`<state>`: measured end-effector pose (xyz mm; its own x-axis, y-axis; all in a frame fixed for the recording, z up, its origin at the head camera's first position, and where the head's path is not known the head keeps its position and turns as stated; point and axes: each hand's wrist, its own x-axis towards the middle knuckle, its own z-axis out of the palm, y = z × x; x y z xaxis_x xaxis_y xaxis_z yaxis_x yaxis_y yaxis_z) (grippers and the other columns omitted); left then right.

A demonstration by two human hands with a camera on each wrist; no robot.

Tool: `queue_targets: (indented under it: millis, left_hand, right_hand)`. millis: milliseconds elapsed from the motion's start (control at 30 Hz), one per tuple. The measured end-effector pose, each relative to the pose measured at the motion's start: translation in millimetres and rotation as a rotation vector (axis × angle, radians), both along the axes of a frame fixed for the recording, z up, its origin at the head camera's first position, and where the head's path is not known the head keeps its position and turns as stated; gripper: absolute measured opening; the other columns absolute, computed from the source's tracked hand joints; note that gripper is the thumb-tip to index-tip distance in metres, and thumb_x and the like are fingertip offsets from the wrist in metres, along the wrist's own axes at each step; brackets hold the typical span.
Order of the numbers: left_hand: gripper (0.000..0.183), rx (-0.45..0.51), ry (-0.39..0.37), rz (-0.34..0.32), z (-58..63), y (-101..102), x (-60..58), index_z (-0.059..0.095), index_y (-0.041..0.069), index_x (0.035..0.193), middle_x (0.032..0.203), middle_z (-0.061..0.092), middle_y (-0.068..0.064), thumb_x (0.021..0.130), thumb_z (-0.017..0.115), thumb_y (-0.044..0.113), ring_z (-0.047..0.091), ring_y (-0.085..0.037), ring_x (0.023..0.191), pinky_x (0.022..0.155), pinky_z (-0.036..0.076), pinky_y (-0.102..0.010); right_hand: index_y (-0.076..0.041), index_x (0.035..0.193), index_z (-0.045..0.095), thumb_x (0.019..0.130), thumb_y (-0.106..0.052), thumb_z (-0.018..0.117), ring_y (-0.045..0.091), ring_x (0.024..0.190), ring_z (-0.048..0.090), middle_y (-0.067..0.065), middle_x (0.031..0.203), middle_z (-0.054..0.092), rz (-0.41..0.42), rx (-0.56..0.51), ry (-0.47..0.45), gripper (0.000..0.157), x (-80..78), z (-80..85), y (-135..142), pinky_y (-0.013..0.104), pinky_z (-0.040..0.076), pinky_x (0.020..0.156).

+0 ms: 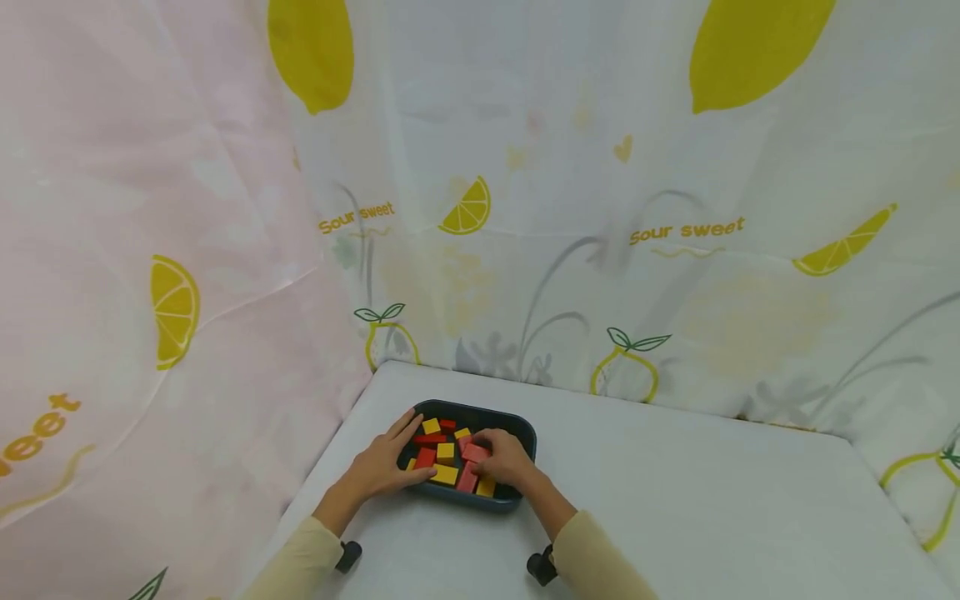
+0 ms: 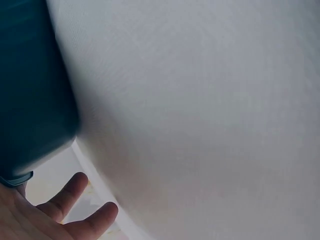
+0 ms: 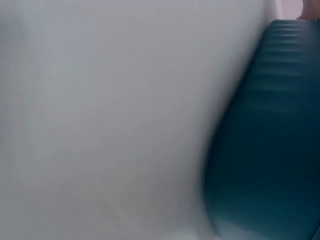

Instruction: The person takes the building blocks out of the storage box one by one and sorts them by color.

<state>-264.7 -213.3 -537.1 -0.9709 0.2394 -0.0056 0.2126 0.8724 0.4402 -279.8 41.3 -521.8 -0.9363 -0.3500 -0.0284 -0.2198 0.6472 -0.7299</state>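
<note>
A dark teal tray (image 1: 468, 500) stands on the white table and holds several yellow, red and pink blocks. My left hand (image 1: 377, 463) lies over its left end, fingers extended along the rim and thumb reaching in by a yellow block (image 1: 445, 474). Inside the right half, my right hand (image 1: 510, 460) pinches a pink block (image 1: 474, 452) between thumb and fingers. Another pink block (image 1: 467, 477) lies just below that one. The left wrist view shows the tray's outer wall (image 2: 30, 90) and spread fingers (image 2: 95, 220). Only the tray's wall (image 3: 265, 140) fills the right wrist view's right side.
The white tabletop (image 1: 675, 500) stretches to the right of the tray. Behind it hangs a lemon-print curtain (image 1: 555, 208), and a pinkish one (image 1: 97, 292) closes off the left side. Dark wrist devices (image 1: 541, 567) sit near both sleeves.
</note>
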Motion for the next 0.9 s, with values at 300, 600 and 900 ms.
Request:
queue_targets:
  millis: [300,600,900]
  left_hand:
    - [0.097,-0.002,0.032,-0.013,1.2,-3.9,0.2,0.028,0.028,0.157,0.165,0.022,0.002,0.079,0.063,0.073,0.049,-0.047,0.128,0.092,0.047,-0.068]
    - [0.095,-0.004,0.031,-0.008,1.9,-4.4,-0.4,0.028,0.026,0.157,0.165,0.022,0.003,0.081,0.064,0.068,0.049,-0.047,0.127,0.094,0.045,-0.069]
    - [0.093,-0.071,0.078,-0.004,5.2,-4.4,7.2,0.033,0.02,0.156,0.163,0.03,-0.001,0.081,0.062,0.066,0.054,-0.034,0.116,0.092,0.046,-0.064]
  right_hand:
    - [-0.006,0.121,0.068,0.085,-0.013,0.076,0.026,0.099,0.056,0.014,0.12,0.065,-0.025,-0.035,-0.023,0.038,-0.1,-4.9,-10.2,0.048,0.052,0.093]
    - [-0.01,0.124,0.069,0.082,-0.004,0.074,0.021,0.093,0.055,0.01,0.114,0.066,0.038,0.117,0.088,0.043,-1.8,-6.1,-11.8,0.041,0.054,0.091]
    - [-0.011,0.126,0.067,0.089,-0.016,0.073,0.018,0.091,0.057,0.006,0.111,0.067,0.037,0.108,0.2,0.038,1.5,-5.8,-14.6,0.036,0.054,0.085]
